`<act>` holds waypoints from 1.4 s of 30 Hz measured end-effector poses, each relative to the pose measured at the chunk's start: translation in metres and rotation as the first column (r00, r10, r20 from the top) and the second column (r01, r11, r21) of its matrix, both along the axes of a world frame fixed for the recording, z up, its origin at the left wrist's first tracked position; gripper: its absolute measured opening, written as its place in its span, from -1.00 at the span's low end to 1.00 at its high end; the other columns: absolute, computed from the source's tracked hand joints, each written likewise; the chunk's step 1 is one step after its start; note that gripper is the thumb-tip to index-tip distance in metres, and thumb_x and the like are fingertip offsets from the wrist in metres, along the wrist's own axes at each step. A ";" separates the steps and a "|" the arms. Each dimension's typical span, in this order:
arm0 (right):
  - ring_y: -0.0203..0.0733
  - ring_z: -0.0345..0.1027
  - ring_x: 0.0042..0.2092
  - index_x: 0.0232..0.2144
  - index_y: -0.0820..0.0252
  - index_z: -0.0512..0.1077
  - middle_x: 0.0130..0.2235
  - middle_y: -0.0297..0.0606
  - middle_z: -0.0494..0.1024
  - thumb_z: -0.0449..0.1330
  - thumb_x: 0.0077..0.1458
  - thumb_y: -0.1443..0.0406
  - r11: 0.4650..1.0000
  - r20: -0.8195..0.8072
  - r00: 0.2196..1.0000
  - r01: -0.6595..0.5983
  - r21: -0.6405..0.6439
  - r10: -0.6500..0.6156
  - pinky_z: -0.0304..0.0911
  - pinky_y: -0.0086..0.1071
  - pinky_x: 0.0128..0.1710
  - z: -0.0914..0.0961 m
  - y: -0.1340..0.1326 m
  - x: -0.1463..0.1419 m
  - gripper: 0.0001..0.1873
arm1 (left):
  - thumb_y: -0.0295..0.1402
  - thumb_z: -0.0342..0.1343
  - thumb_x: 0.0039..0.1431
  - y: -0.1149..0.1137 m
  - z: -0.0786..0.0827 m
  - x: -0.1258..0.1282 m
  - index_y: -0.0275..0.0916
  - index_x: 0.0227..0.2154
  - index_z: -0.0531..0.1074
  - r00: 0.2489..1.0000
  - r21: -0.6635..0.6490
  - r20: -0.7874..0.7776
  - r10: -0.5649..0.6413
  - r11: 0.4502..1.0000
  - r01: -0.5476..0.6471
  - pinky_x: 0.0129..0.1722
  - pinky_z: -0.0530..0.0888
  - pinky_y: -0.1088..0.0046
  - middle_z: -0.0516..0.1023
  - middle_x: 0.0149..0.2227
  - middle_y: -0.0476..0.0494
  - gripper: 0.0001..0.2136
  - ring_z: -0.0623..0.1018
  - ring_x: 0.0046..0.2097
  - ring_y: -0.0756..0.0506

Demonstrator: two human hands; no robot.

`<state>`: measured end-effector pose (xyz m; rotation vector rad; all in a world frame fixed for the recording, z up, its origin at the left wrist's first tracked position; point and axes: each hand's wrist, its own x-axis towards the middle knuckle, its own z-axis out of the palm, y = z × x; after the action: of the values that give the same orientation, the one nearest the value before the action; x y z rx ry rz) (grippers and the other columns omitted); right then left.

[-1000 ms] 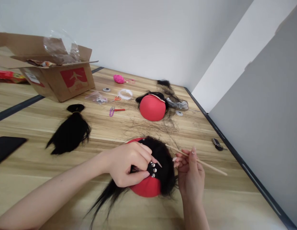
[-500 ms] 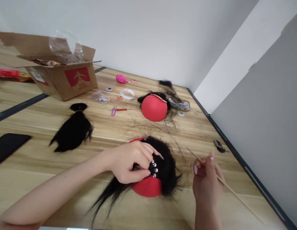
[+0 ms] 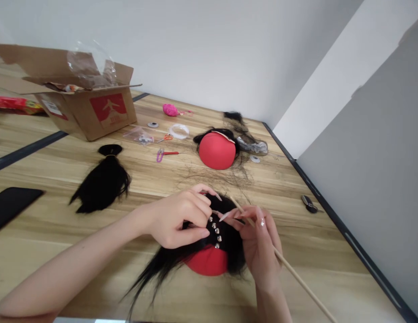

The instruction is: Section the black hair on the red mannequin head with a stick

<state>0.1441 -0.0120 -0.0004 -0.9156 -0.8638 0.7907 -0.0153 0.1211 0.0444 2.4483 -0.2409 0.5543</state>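
At twelve o'clock a white wall [image 3: 182, 49] backs the wood-grain table [image 3: 343, 260], a grey wall [image 3: 373, 175] at three. At six, my left fingers [image 3: 193, 235] pinch black hair [image 3: 233, 251] on a red dome [image 3: 209, 261]; my right fingers [image 3: 264, 233] close around a wooden stick [image 3: 298, 276].

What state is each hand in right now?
Left hand: curled over the black hair; whether it grips any cannot be told.
Right hand: closed, holding the wooden stick.
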 end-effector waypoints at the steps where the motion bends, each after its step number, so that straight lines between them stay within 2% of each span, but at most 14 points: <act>1: -0.13 0.49 -0.18 -0.32 0.07 0.52 -0.28 -0.30 0.50 0.11 0.30 0.14 1.000 0.004 1.000 0.010 0.006 -0.010 0.46 -0.03 -0.06 0.000 0.002 0.001 -0.76 | -0.46 -0.04 0.22 0.001 0.002 -0.001 -0.21 -0.62 0.07 1.000 0.002 -0.009 0.005 1.000 -0.005 0.16 0.28 0.17 0.27 -0.62 0.04 -0.70 0.32 -0.49 -0.02; 5: -0.13 0.47 -0.18 -0.33 0.08 0.51 -0.29 -0.30 0.47 0.12 0.28 0.12 0.999 0.007 0.999 0.043 0.021 -0.043 0.46 0.00 -0.05 -0.002 0.006 0.006 -0.75 | -0.46 -0.08 0.23 0.001 0.009 -0.005 -0.23 -0.61 0.02 0.999 -0.014 -0.041 0.002 1.000 -0.002 -0.02 0.31 0.21 0.21 -0.62 0.05 -0.70 0.24 -0.49 -0.03; 9: -0.13 0.48 -0.15 -0.32 0.07 0.51 -0.27 -0.31 0.47 0.12 0.29 0.12 0.999 -0.017 0.999 0.033 0.029 -0.033 0.46 0.00 -0.04 -0.002 0.009 0.005 -0.75 | -0.45 -0.07 0.24 0.000 0.008 -0.003 -0.22 -0.60 0.04 0.996 -0.143 -0.034 -0.083 0.987 0.078 -0.12 0.32 0.25 0.20 -0.62 0.05 -0.69 0.21 -0.50 -0.02; 13: -0.10 0.48 -0.12 -0.25 0.08 0.54 -0.26 -0.27 0.50 0.12 0.29 0.10 1.000 -0.045 0.999 0.031 0.005 -0.030 0.45 0.01 -0.03 -0.005 0.011 0.005 -0.74 | -0.44 -0.05 0.21 -0.002 0.001 0.004 -0.19 -0.63 0.03 0.986 -0.214 -0.005 -0.168 0.963 0.163 -0.07 0.45 0.29 0.18 -0.65 0.06 -0.68 0.26 -0.53 -0.03; 17: -0.09 0.49 -0.17 -0.12 0.09 0.57 -0.26 -0.22 0.56 0.16 0.24 0.08 0.998 -0.022 0.998 0.055 -0.034 -0.055 0.44 0.04 -0.02 -0.011 0.010 0.009 -0.69 | -0.52 -0.03 0.14 -0.006 -0.006 0.010 -0.17 -0.65 -0.01 0.982 -0.262 -0.005 -0.188 0.948 0.181 0.01 0.50 0.25 0.16 -0.66 0.05 -0.67 0.28 -0.54 -0.04; 21: -0.29 0.35 -0.44 -0.28 0.12 0.62 -0.41 -0.34 0.51 0.28 0.16 0.20 0.986 0.140 0.981 0.148 -0.073 -0.137 0.45 -0.12 -0.09 -0.016 0.008 0.012 -0.84 | -0.54 -0.02 0.11 -0.006 -0.007 0.009 -0.18 -0.65 0.01 0.983 -0.232 -0.035 -0.178 0.959 0.165 0.11 0.47 0.22 0.22 -0.66 0.04 -0.68 0.32 -0.53 -0.03; 23: -0.34 0.26 -0.49 -0.40 0.13 0.60 -0.47 -0.39 0.45 0.27 0.17 0.23 0.984 0.184 0.972 0.162 -0.071 -0.147 0.44 -0.16 -0.08 -0.017 0.007 0.012 -0.85 | -0.53 -0.02 0.12 -0.004 -0.006 0.008 -0.18 -0.64 0.03 0.983 -0.215 -0.059 -0.172 0.964 0.156 0.17 0.42 0.21 0.24 -0.65 0.05 -0.69 0.34 -0.53 -0.03; 26: -0.34 0.24 -0.49 -0.54 0.16 0.53 -0.54 -0.41 0.36 0.20 0.24 0.22 0.995 0.155 0.983 0.100 -0.022 -0.096 0.38 -0.11 0.07 -0.018 0.007 0.012 -0.68 | -0.52 -0.01 0.14 -0.001 -0.006 0.007 -0.19 -0.64 0.04 0.981 -0.206 -0.086 -0.171 0.967 0.151 0.23 0.37 0.20 0.24 -0.65 0.07 -0.69 0.35 -0.54 -0.01; 28: -0.33 0.25 -0.48 -0.56 0.18 0.51 -0.54 -0.40 0.34 0.18 0.25 0.21 0.998 0.142 0.988 0.062 -0.018 -0.059 0.36 -0.08 0.11 -0.016 0.007 0.011 -0.64 | -0.51 0.01 0.14 0.001 -0.006 0.006 -0.19 -0.64 0.06 0.976 -0.204 -0.109 -0.188 0.965 0.163 0.24 0.34 0.19 0.25 -0.65 0.08 -0.69 0.36 -0.54 -0.01; 32: -0.33 0.22 -0.45 -0.49 0.17 0.51 -0.49 -0.39 0.36 0.17 0.25 0.24 0.997 0.211 0.977 0.053 -0.054 -0.041 0.37 -0.10 0.08 -0.012 0.004 0.011 -0.72 | -0.47 0.03 0.18 0.005 -0.006 0.006 -0.20 -0.66 0.13 0.964 -0.237 -0.169 -0.206 0.958 0.163 0.19 0.37 0.22 0.33 -0.64 0.06 -0.68 0.39 -0.52 -0.01; 35: -0.32 0.19 -0.46 -0.46 0.15 0.51 -0.49 -0.41 0.35 0.14 0.26 0.28 0.998 0.314 0.948 0.056 -0.025 -0.045 0.36 -0.12 0.07 -0.009 0.002 0.011 -0.74 | -0.44 0.02 0.23 0.006 -0.007 0.006 -0.20 -0.66 0.24 0.959 -0.281 -0.175 -0.221 0.945 0.167 0.20 0.35 0.21 0.38 -0.63 0.04 -0.68 0.43 -0.50 -0.02; 42: -0.25 0.34 -0.32 -0.41 0.12 0.51 -0.41 -0.34 0.42 0.12 0.26 0.35 0.996 0.465 0.881 0.072 0.053 -0.088 0.37 -0.22 0.01 -0.014 0.000 0.014 -0.78 | -0.45 0.03 0.24 0.007 -0.008 0.006 -0.22 -0.67 0.27 0.960 -0.302 -0.163 -0.229 0.938 0.172 0.23 0.30 0.18 0.39 -0.62 0.03 -0.67 0.43 -0.49 -0.01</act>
<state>0.1579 -0.0120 -0.0146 -1.1269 -1.2474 0.4825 -0.0089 0.1276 0.0369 2.1463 -0.3038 0.2363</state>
